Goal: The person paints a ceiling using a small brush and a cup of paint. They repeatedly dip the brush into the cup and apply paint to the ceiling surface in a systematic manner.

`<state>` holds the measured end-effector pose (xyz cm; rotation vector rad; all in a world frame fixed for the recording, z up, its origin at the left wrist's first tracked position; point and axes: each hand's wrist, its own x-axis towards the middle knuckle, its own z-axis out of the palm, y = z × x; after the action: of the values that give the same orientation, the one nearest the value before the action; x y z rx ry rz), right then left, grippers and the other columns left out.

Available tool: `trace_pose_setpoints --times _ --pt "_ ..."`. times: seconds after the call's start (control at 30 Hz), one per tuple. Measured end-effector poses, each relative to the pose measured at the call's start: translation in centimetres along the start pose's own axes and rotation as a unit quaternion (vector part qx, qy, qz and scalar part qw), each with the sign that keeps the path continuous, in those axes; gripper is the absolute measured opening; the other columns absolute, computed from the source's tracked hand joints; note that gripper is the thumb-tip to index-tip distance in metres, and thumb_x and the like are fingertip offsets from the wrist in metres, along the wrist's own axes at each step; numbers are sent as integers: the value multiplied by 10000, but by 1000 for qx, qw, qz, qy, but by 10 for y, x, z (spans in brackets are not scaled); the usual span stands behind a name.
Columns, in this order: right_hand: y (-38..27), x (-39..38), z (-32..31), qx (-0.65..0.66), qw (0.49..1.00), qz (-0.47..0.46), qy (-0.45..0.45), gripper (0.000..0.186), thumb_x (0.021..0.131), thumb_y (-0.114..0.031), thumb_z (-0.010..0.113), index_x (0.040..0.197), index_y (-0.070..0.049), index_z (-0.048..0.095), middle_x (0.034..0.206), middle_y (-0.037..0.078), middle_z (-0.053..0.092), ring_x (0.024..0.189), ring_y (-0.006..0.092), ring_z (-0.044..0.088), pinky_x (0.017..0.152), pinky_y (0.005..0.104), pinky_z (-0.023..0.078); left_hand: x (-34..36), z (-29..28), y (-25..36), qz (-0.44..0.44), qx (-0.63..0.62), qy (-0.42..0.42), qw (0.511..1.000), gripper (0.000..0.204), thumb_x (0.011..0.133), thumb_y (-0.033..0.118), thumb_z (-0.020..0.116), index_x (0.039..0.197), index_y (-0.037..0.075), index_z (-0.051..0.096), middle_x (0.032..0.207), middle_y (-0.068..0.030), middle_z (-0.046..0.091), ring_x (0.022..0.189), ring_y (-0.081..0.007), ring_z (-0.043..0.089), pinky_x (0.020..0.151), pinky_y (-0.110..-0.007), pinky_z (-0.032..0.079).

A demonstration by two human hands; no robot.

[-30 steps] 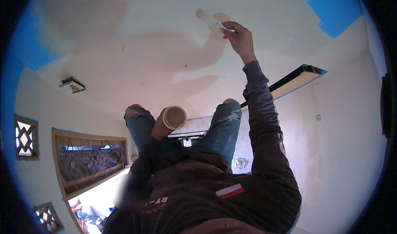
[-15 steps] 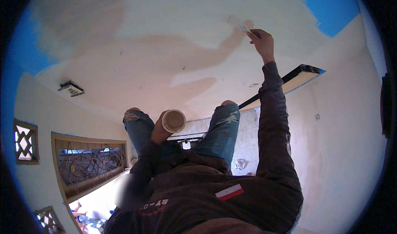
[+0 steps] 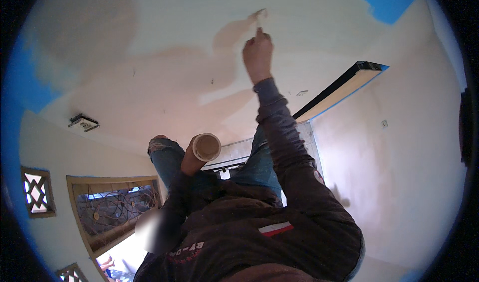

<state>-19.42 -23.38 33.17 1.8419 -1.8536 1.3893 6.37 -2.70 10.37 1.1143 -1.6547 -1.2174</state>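
Above my lap, my left hand (image 3: 190,162) is closed round a white tub (image 3: 205,159) with beige-brown paint inside. My right hand (image 3: 257,55) reaches up and away from me, fingers closed on the handle of a paintbrush (image 3: 259,19). The brush tip meets the wall (image 3: 174,25) at the top of the view, or is very close to it. That wall has a pale cream coat, with bare blue patches (image 3: 391,0) at the upper right and left. My arm's shadow falls across it.
A dark-edged ledge (image 3: 344,90) juts out right of my raised arm. On the left are a wall fitting (image 3: 84,123), a lattice vent (image 3: 38,192) and a window with a curly metal grille (image 3: 117,207). Someone's leg (image 3: 106,265) shows through the opening at lower left.
My right hand has swung left and slightly upward along the wall with the paintbrush, and its back is turned more toward me. The tub stays nearly in place in my left hand.
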Motion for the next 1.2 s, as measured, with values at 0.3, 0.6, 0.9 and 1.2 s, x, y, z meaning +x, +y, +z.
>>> trace_pose_setpoints --times 0.3,0.6,0.9,1.2 --pt "-81 -40 12 182 979 -91 -19 389 822 29 563 1198 127 578 948 272 638 815 391 658 739 434 548 3 -1 11 -13 57 1 998 663 727 112 868 1279 22 511 1227 -141 624 1142 -253 618 965 -381 507" --pt "7 23 -6 167 964 -146 -144 330 875 -61 618 1197 -56 690 884 223 702 731 231 706 689 330 559 1 1 15 -15 40 18 999 664 719 110 871 1271 19 515 1216 -137 630 1137 -244 618 958 -369 508" --pt "140 45 -73 55 993 -84 -67 307 898 -107 601 1188 -46 682 1013 184 726 865 292 722 793 364 568 -3 1 7 -34 28 13 999 682 703 101 873 1274 16 510 1213 -144 632 1139 -254 621 959 -369 508" --pt "208 21 -78 -93 982 90 135 329 822 -26 557 1131 27 656 914 286 665 854 451 654 783 516 529 1 3 -8 -35 42 -7 998 692 707 121 883 1276 8 506 1195 -153 640 1125 -258 631 949 -370 518"
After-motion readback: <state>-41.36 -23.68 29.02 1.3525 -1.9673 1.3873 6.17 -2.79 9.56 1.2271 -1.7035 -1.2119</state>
